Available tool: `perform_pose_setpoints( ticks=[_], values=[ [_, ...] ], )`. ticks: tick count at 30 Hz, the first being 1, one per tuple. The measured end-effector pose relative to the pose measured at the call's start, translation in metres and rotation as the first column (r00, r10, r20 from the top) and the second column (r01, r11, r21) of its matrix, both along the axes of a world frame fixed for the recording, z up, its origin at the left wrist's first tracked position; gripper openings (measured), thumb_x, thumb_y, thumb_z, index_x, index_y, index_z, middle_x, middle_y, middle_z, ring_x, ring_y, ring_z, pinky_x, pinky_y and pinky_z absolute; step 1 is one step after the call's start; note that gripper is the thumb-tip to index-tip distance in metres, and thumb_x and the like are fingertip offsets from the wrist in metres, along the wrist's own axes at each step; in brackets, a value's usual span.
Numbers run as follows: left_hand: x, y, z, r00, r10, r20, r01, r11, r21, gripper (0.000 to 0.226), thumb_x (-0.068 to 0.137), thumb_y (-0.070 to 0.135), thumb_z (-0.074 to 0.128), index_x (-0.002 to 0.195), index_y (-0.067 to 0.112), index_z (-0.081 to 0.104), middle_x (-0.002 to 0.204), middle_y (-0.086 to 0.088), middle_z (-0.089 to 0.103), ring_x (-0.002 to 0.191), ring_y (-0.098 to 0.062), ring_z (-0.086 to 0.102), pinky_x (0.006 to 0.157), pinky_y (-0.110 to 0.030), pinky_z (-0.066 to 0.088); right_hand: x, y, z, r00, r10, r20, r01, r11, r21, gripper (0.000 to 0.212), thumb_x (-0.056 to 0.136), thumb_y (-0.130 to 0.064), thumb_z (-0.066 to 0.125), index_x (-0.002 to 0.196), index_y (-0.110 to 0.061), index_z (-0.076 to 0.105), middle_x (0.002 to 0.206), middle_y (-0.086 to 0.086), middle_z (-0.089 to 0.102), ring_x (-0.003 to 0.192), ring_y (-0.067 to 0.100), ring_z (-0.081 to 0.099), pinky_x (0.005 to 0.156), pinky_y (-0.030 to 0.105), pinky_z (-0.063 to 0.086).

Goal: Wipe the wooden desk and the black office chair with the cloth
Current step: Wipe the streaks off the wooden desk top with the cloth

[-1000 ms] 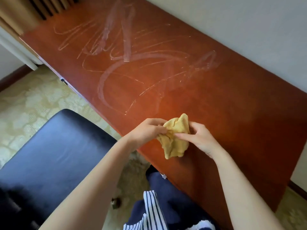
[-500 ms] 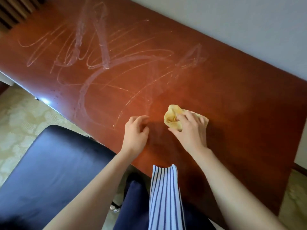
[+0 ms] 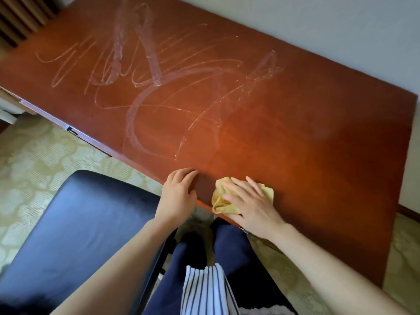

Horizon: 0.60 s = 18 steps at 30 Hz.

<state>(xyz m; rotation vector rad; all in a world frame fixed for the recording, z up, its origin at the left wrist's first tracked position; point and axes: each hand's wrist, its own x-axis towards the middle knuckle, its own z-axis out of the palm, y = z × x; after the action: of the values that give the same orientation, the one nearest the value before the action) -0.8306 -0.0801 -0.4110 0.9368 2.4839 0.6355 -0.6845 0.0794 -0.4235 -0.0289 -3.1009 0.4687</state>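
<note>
The reddish wooden desk point(image 3: 295, 110) fills the upper half of the view, with pale wipe streaks across its left and middle. A crumpled yellow cloth point(image 3: 220, 202) lies at the desk's front edge. My right hand point(image 3: 247, 203) presses flat on the cloth with its fingers spread. My left hand point(image 3: 178, 192) rests on the desk's front edge just left of the cloth, fingers relaxed and holding nothing. The black office chair point(image 3: 75, 228) stands at the lower left, its padded seat beside my left forearm.
A white wall point(image 3: 341, 23) runs behind the desk. Patterned beige carpet point(image 3: 34, 160) covers the floor. Dark slats point(image 3: 18, 17) show at the top left corner. My legs in dark trousers point(image 3: 229, 246) and a striped garment point(image 3: 204, 289) are below the desk edge.
My right hand has drawn the cloth back toward the desk's front edge and flattened on it. Earlier both hands held the cloth in the air; my left hand now rests on the desk edge.
</note>
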Motion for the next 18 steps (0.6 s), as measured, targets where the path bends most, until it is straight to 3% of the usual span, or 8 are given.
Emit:
perform_pose_setpoints(
  ticks=[2,5,9,11,15,18],
  values=[
    [-0.001,-0.010,-0.002,0.991,-0.135,-0.026,0.130,0.982,-0.135,0.065,0.095,0.022,0.053,0.151,0.017,0.022,0.159,-0.002,0.014,0.147,-0.024,0.006,0.118,-0.036,0.007,0.000,0.006,0.000,0.998,0.040,0.051,-0.038,0.999,-0.029,0.050,0.080,-0.025,0.073,0.128,-0.020,0.058,0.143,0.003,0.048,0.134,0.027,0.040,0.110,0.052,0.031],
    [-0.006,-0.011,-0.007,0.958,-0.275,-0.083,0.236,0.919,-0.316,0.079,0.097,0.047,0.044,0.152,0.020,-0.007,0.159,0.002,-0.015,0.146,-0.020,-0.015,0.117,-0.038,-0.006,-0.003,0.011,-0.005,0.999,0.034,0.018,-0.034,0.999,0.006,0.049,0.077,-0.021,0.076,0.124,-0.019,0.063,0.137,0.001,0.053,0.130,0.023,0.047,0.106,0.046,0.039],
    [-0.009,-0.004,-0.010,0.926,-0.344,-0.158,0.238,0.854,-0.462,0.095,0.089,0.065,0.039,0.150,0.017,-0.015,0.158,-0.003,-0.020,0.146,-0.020,-0.016,0.117,-0.042,-0.006,-0.017,0.016,-0.014,0.954,-0.288,-0.086,0.287,0.958,-0.018,0.030,0.078,-0.018,0.076,0.107,-0.012,0.072,0.127,0.006,0.062,0.121,0.025,0.056,0.094,0.045,0.049],
    [-0.009,-0.005,-0.013,0.920,-0.351,-0.174,0.233,0.848,-0.476,0.096,0.087,0.069,0.037,0.150,0.019,-0.015,0.158,-0.001,-0.020,0.146,-0.018,-0.015,0.117,-0.043,-0.007,-0.029,0.028,-0.016,0.889,-0.451,-0.083,0.449,0.892,-0.046,0.030,0.084,-0.019,0.070,0.112,-0.008,0.069,0.130,0.010,0.059,0.124,0.029,0.052,0.098,0.047,0.046],
    [-0.020,-0.009,-0.014,0.905,-0.393,-0.165,0.281,0.841,-0.462,0.094,0.086,0.072,0.033,0.149,0.024,-0.018,0.157,0.005,-0.021,0.146,-0.012,-0.015,0.116,-0.041,-0.009,-0.067,0.064,-0.016,0.693,-0.721,0.006,0.719,0.689,-0.092,0.039,0.097,-0.024,0.051,0.134,-0.011,0.053,0.148,0.005,0.040,0.140,0.025,0.031,0.113,0.039,0.027],
    [-0.024,-0.009,-0.015,0.896,-0.411,-0.166,0.305,0.843,-0.443,0.095,0.085,0.073,0.034,0.149,0.025,-0.017,0.158,0.007,-0.020,0.146,-0.011,-0.013,0.116,-0.039,-0.009,-0.101,0.072,-0.015,0.533,-0.846,0.033,0.843,0.528,-0.101,0.038,0.100,-0.026,0.044,0.135,-0.013,0.051,0.152,0.002,0.034,0.143,0.023,0.023,0.115,0.036,0.022]
  ],
)
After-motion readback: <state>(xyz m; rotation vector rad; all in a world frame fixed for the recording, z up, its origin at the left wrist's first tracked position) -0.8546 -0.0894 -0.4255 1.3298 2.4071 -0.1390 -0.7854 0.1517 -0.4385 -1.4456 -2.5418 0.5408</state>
